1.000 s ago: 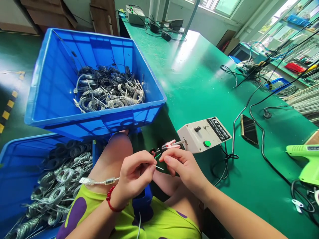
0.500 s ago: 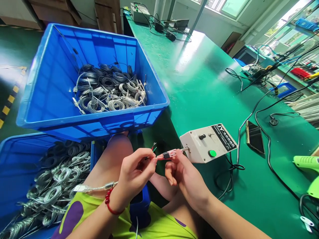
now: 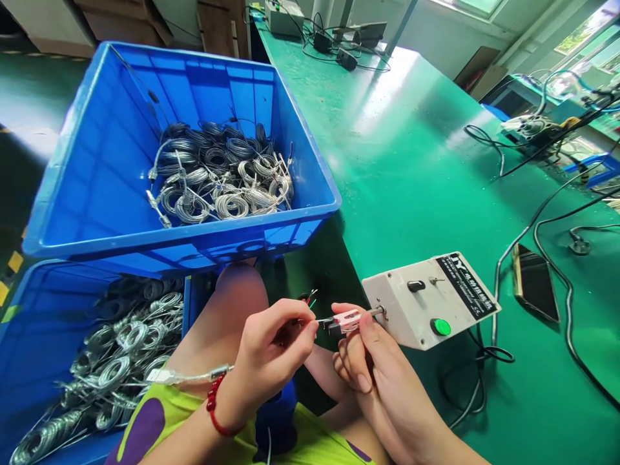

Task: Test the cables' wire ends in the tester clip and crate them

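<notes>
My left hand (image 3: 278, 345) is closed in a pinch on a cable, whose thin coloured wire ends (image 3: 310, 298) stick up above the fingertips. One wire runs from the pinch to a pink-and-white clip (image 3: 347, 320) with dark jaws, mounted on the metal shaft of a grey wire-twisting machine (image 3: 419, 300). My right hand (image 3: 371, 365) grips that clip between thumb and forefinger, the other fingers curled below. Beside my left wrist a pale USB plug (image 3: 163, 376) with a clear cable hangs over my lap. The rest of the cable is hidden in my left palm.
A large blue crate (image 3: 310, 216) holds coiled cables, and a second blue crate (image 3: 29, 310) with more coils sits below it. On the green table (image 3: 411, 181) lie a phone (image 3: 535, 282) and black power cords. A green button (image 3: 440, 327) is on the machine's face.
The view has shifted slightly, so the machine sits further right and lower. My right thumb has moved to the near side of the clip, whose jaws show more fully. My left hand keeps its pinch.
</notes>
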{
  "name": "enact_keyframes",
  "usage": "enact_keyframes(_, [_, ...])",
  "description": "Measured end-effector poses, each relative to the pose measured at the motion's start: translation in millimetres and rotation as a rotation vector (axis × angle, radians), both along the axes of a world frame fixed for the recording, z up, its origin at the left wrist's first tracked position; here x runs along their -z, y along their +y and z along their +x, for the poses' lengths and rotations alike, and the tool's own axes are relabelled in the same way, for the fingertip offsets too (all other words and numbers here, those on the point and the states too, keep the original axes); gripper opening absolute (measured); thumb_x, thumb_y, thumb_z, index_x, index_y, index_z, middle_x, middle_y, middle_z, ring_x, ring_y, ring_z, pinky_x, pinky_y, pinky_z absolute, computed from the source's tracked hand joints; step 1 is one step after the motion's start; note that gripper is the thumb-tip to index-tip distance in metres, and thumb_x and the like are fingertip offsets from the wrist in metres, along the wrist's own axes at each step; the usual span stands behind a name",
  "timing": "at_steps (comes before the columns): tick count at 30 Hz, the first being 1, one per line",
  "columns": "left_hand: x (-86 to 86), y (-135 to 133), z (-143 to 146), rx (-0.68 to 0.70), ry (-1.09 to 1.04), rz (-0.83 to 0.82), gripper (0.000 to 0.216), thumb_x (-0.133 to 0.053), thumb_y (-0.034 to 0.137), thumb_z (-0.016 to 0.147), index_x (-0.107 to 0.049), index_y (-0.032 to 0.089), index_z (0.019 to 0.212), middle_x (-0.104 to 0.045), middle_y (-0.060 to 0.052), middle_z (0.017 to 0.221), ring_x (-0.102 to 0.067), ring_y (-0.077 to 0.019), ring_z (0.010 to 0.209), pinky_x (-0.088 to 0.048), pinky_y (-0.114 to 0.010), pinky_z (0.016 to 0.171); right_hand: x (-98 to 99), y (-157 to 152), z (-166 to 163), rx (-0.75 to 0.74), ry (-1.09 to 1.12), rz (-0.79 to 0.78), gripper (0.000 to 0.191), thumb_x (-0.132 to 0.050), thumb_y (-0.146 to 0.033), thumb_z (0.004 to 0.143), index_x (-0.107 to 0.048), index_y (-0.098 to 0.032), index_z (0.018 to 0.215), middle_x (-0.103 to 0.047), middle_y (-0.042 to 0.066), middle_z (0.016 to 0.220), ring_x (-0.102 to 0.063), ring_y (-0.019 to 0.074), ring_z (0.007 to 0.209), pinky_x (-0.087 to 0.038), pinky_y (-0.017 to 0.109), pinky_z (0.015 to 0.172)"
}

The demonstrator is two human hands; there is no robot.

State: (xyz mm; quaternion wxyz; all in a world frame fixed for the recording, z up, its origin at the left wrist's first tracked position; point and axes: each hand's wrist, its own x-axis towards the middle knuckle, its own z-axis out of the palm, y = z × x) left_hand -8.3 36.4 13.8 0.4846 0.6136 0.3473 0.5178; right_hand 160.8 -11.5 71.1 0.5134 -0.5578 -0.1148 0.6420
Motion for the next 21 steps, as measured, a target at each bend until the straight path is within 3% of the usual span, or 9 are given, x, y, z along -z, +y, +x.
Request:
enact_keyframes(11, [0.8,-1.8,-2.4,0.032,0.077,0.027,0.007,-0.074,0.015,0.104,-0.076,0.019,0.1,-0.071,0.0,0.073,-0.057,-0.0103,0.054,-0.044,-0.02,0.051,1.7,-2.3,0.7,0.001,-0.053,-0.015,0.069,-0.089,-0.077,0.091,-0.082,-0.018,0.128,-0.047,-0.007,0.047,-0.04,0.0158,0.058,-0.045,0.031,0.065])
enact_keyframes(14, [0.4,-1.7,-3.6,0.033,0.083,0.025,0.007,-0.074,0.015,0.105,-0.076,0.019,0.099,-0.071,0.0,0.073,-0.057,-0.0106,0.055,-0.044,-0.02,0.051,5.3,-2.7,3.5,-0.031,-0.109,-0.048,0.076,-0.084,-0.085,0.088,-0.081,-0.02,0.126,-0.051,-0.005,0.053,-0.042,0.016,0.058,-0.038,0.028,0.058])
enact_keyframes(18, [-0.8,-1.2,-5.9,0.035,0.085,0.059,0.007,-0.074,0.013,0.104,-0.077,0.019,0.1,-0.072,0.0,0.073,-0.056,-0.0095,0.054,-0.044,-0.019,0.051,8.4,-6.7,7.2,-0.21,-0.143,-0.045,0.077,-0.06,-0.094,0.097,-0.08,-0.02,0.096,-0.054,-0.002,0.058,-0.036,0.013,0.052,-0.027,0.029,0.053])
enact_keyframes(21, [-1.1,-0.9,-7.6,0.027,0.099,0.088,0.008,-0.073,0.011,0.103,-0.078,0.018,0.101,-0.074,0.0,0.074,-0.058,-0.0097,0.054,-0.046,-0.018,0.051,-1.1,-15.8,10.8,-0.454,-0.324,0.168,0.075,-0.053,-0.081,0.108,-0.076,-0.021,0.07,-0.051,0.001,0.055,-0.04,0.0153,0.052,-0.029,0.033,0.055])
